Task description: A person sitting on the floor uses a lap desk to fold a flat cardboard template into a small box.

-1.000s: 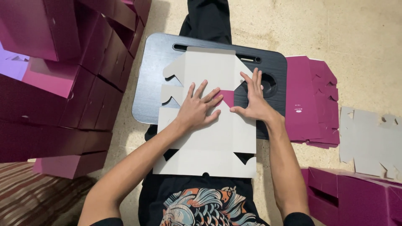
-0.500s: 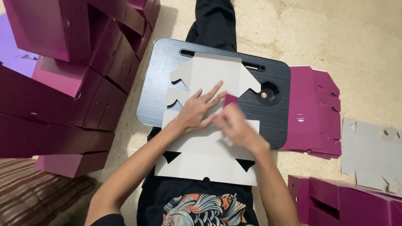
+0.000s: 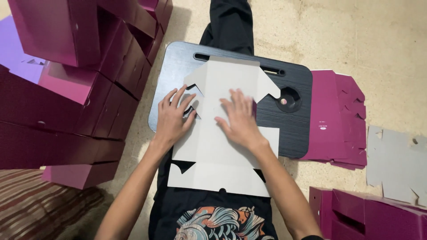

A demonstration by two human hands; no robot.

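Cardboard blank, flat, die-cut, white face up [image 3: 222, 146]: it lies across your dark ribbed lap desk [image 3: 296, 129] at centre frame, which gives it a firm bed for creasing. Your left hand [image 3: 172, 116] presses its left edge beside the notched flaps, fingers spread, gripping nothing. Your right hand [image 3: 240, 119] lies open-palmed on the middle panel, flattening it. Stacked magenta folded boxes [image 3: 66, 84] fill the upper left; flat magenta blanks [image 3: 336, 118] wait at right.
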